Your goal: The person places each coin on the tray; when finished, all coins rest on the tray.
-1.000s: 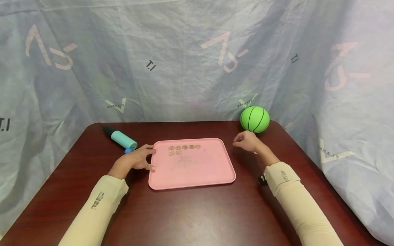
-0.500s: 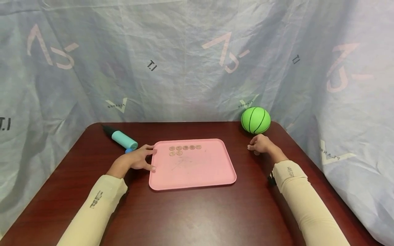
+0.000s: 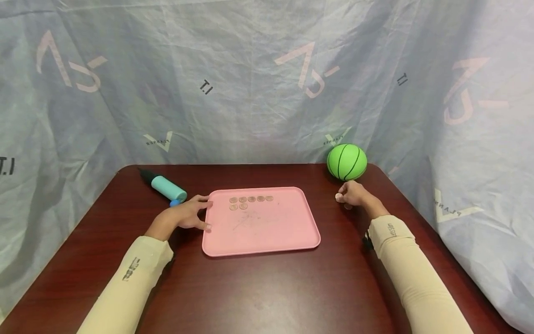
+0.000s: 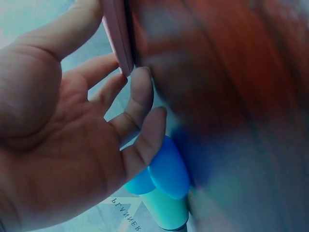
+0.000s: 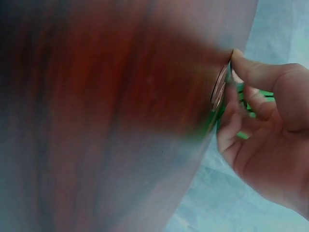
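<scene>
My left hand point(image 3: 189, 215) rests at the left edge of a pink tray point(image 3: 267, 236), with thumb and index finger straight and touching its rim. Its other fingers are loosely bent beside the tray in the left wrist view. Several coins point(image 3: 251, 199) lie in the tray, in a back row with a shorter row in front. To the right of the tray, my right hand point(image 3: 354, 194) pinches a coin point(image 3: 338, 197) between thumb and fingers. More coins point(image 5: 219, 89) lie flat on the table just under that hand, partly hidden; how many is unclear.
A green ball point(image 3: 347, 162) with black lines sits at the back right, just behind my right hand. A turquoise and black pump-like object point(image 3: 168, 188) with a blue end point(image 3: 174, 202) lies behind my left hand. Grey cloth point(image 3: 250, 93) hangs beyond the dark wooden table point(image 3: 267, 292).
My right hand has moved right, away from the tray, down to the coins on the table, and a coin now shows in its fingertips. The left hand and tray have stayed put.
</scene>
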Motion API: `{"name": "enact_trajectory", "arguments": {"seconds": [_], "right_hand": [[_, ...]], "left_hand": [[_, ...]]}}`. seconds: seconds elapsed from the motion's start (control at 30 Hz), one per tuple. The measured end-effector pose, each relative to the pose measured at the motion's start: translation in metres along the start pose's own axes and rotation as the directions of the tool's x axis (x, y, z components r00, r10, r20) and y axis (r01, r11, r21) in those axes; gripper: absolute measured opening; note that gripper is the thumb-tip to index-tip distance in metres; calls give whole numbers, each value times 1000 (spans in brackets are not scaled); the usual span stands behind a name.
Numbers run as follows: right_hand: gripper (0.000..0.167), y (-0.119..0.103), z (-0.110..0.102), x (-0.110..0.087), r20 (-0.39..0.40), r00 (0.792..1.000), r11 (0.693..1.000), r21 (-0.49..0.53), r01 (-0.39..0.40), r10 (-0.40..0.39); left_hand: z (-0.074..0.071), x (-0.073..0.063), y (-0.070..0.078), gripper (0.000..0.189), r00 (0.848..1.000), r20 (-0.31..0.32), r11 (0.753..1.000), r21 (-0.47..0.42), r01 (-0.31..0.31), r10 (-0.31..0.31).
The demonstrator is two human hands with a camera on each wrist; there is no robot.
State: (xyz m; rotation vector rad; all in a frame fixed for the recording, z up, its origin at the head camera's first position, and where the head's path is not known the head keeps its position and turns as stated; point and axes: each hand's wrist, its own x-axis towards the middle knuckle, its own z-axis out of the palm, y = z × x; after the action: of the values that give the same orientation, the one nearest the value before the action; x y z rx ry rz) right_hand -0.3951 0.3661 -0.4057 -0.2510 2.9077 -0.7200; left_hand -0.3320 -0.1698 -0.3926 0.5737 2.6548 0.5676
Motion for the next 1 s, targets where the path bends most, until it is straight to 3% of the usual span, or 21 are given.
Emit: {"name": "enact_trajectory", "arguments": {"seconds": [0.17,0.63,0.87,1.0], "right_hand": [[26,5,0,-3,-36,999,997,76,-4,6],[20,-2,-6,-10,-13,999,999,-3,39,-39],[18,-19,0,-8,23,999,999,-24,25,-25],[19,-41,7,-4,4,997,997,-8,75,-75]], "left_hand": [[1,0,0,89,1000,5,1000,-8,-6,6],[0,1,1,89,1000,-1,1000,-16,-8,8],[2,2,-1,88,1000,-2,1000,1,3,-3],[2,3,-2,88,1000,-4,1000,1,1,-1]]}}
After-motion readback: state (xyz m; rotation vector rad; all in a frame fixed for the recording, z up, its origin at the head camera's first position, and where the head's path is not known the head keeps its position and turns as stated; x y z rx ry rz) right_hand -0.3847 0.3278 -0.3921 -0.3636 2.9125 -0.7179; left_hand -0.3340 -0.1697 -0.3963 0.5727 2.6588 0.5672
